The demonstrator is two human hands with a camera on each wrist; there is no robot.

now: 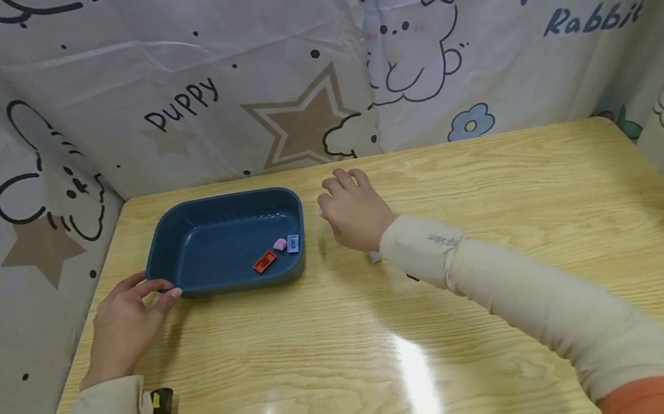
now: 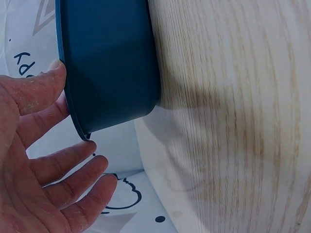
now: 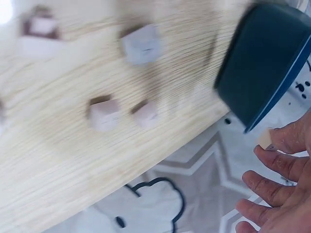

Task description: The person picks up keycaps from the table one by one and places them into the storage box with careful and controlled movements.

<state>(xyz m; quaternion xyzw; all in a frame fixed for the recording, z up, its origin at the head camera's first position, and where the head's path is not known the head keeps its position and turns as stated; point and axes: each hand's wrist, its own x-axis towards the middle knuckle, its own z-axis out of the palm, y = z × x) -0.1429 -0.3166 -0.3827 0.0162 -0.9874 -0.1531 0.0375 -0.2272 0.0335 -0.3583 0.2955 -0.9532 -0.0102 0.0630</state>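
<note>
A dark blue rectangular basin (image 1: 230, 287) stands at the back left of the table. My left hand (image 1: 129, 326) pinches its near left corner; in the left wrist view the thumb (image 2: 43, 90) lies against the rim, the other fingers spread. Inside the basin lie a red block (image 1: 264, 261), a small pink block (image 1: 280, 244) and a light blue block (image 1: 293, 243). Just right of the basin, above the table, my right hand (image 1: 357, 210) holds a small pale block (image 3: 266, 140) between thumb and index finger. Its printed face is too small to read.
Several pale blocks, such as a larger one (image 3: 142, 46) and a small one (image 3: 146, 115), lie on the wooden table (image 1: 504, 223), blurred; my right arm mostly hides them in the head view. A printed cloth (image 1: 283, 63) hangs behind the table.
</note>
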